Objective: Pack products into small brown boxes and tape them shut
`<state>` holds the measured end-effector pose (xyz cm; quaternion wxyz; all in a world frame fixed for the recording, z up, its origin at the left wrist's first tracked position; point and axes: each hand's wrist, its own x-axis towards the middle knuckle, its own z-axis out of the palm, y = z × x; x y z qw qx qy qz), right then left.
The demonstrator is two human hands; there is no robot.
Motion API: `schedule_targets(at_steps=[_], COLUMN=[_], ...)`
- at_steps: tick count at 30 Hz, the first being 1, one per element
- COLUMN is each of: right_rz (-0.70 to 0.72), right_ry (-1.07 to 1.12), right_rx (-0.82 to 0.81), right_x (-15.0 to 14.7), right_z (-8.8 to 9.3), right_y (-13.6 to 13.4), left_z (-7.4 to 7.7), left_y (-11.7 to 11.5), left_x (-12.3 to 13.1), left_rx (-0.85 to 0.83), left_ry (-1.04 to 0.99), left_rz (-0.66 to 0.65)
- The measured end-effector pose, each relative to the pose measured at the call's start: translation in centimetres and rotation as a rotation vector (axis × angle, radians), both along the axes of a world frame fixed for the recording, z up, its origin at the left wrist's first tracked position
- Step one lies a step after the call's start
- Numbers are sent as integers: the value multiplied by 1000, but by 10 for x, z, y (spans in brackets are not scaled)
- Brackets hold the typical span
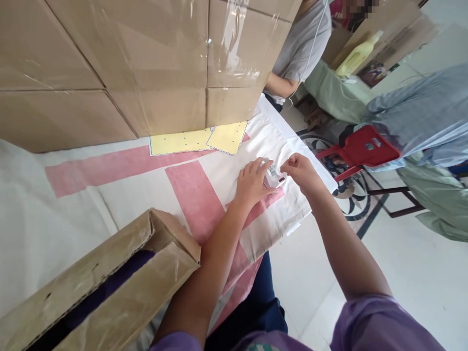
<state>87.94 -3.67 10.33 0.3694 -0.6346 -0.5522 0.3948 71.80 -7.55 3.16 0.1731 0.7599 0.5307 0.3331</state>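
My left hand (252, 181) rests on the cloth-covered table, its fingers and thumb curved round a small white, partly see-through object (272, 176) with a dark reddish edge. What kind of object it is I cannot make out. Just to the right of it, my right hand (300, 171) is closed in a pinch above the table's edge. Whatever lies between those fingertips is too small to name. Two yellow patterned sheets (228, 139) overlap on the cloth beyond my left hand.
Taped cardboard boxes (153, 63) stand stacked at the back left. An open-topped carton (102, 278) with something purple inside lies near my left forearm. Pink bands mark the white tablecloth (139, 195). Beyond the edge are a red plastic chair (371, 146) and another person's arm (283, 85).
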Motion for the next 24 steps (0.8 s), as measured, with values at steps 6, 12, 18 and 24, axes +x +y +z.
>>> schedule_targets(at_steps=[6,12,18,24], right_rz=[29,50,21,-95], right_ry=[-74,-132,-111,-35], right_rx=[26,-50,0,118], right_x=[12,37,30,35], right_z=[4,8,-42,-53], right_y=[-20,-38,-56,-79], left_z=[-2,-1,-2,1], left_y=[-4,-9,-8,-7], left_x=[2,3,7,5], left_rx=[2,6,30,36], left_ry=[-64,-114,-72,-79], left_rz=[13,16,68,60])
